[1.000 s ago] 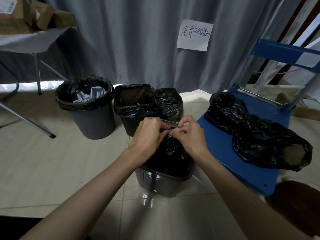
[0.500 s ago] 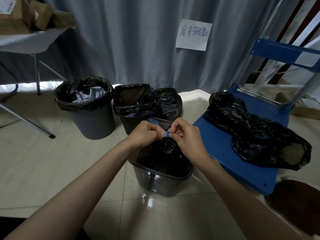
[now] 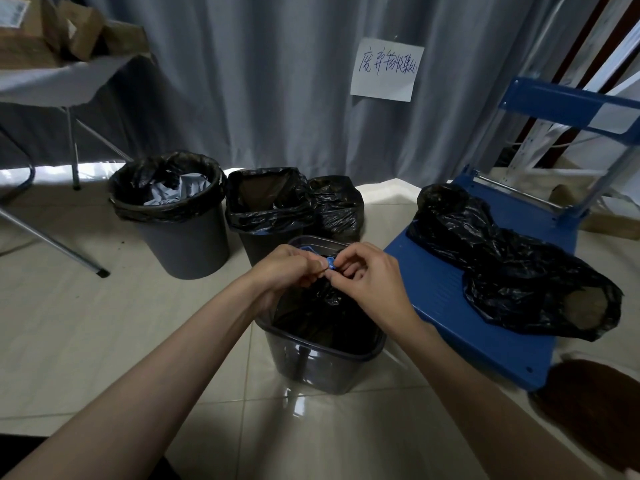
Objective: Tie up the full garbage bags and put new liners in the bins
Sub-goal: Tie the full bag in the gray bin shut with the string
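A dark square bin [image 3: 318,362] stands on the floor right below me with a black garbage bag [image 3: 322,306] gathered inside it. My left hand [image 3: 287,268] and my right hand [image 3: 367,275] meet above the bag's bunched neck, both pinching its blue drawstring [image 3: 330,263]. Behind stand a round grey bin [image 3: 183,244] lined in black with grey waste inside, and a square bin [image 3: 266,206] with an open black liner. A tied black bag [image 3: 337,206] sits on the floor beside that bin.
A blue platform cart [image 3: 460,303] at right carries two black bags [image 3: 512,268]. A folding table [image 3: 62,77] with cardboard boxes stands at far left, its metal legs on the tiled floor. A grey curtain with a paper sign [image 3: 386,69] hangs behind.
My hands have stayed together over the bag's neck, working the blue drawstring; the fingers shifted slightly and the drawstring loop near my left hand has been pulled in.
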`<control>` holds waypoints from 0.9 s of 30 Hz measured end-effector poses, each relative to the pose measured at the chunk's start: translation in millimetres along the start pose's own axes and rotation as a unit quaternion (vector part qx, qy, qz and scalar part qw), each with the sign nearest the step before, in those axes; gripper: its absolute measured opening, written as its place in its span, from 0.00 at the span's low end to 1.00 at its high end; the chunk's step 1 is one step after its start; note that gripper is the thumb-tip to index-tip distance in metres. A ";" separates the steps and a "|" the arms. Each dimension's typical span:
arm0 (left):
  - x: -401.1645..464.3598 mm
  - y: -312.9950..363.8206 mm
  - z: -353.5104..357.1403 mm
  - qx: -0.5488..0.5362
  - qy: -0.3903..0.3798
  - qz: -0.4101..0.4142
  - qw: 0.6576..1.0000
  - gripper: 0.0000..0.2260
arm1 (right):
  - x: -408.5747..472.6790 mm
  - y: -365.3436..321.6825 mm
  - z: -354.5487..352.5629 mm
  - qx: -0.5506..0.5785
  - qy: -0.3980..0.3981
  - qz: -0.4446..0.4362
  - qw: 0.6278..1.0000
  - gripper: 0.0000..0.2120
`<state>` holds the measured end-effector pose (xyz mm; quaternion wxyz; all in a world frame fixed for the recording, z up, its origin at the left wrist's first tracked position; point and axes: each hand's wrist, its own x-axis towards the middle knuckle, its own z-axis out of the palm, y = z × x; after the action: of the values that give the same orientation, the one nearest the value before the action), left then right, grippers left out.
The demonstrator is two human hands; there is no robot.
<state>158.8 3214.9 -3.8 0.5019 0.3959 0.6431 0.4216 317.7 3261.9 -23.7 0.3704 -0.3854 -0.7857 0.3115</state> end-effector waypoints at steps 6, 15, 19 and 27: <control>1.5 -1.6 -0.4 0.002 0.018 0.015 1.000 0.07 | 2.8 -2.7 -1.3 -0.029 0.009 0.031 0.999 0.05; 5.2 -5.4 -5.4 0.103 0.053 0.117 0.986 0.03 | 11.3 -11.6 -20.5 -0.051 -0.097 0.111 0.988 0.02; 7.4 -3.7 -6.6 0.135 0.079 0.134 0.979 0.04 | 12.6 -11.2 -28.7 -0.048 -0.128 0.121 0.983 0.04; 3.2 -6.5 1.9 0.282 0.176 0.203 0.921 0.05 | 8.3 -12.1 -33.8 -0.052 -0.207 0.103 0.972 0.04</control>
<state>159.6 3216.0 -11.2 0.1519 0.5621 0.7194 0.3787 337.4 3269.7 6.5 0.1453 -0.4097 -0.8165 0.3798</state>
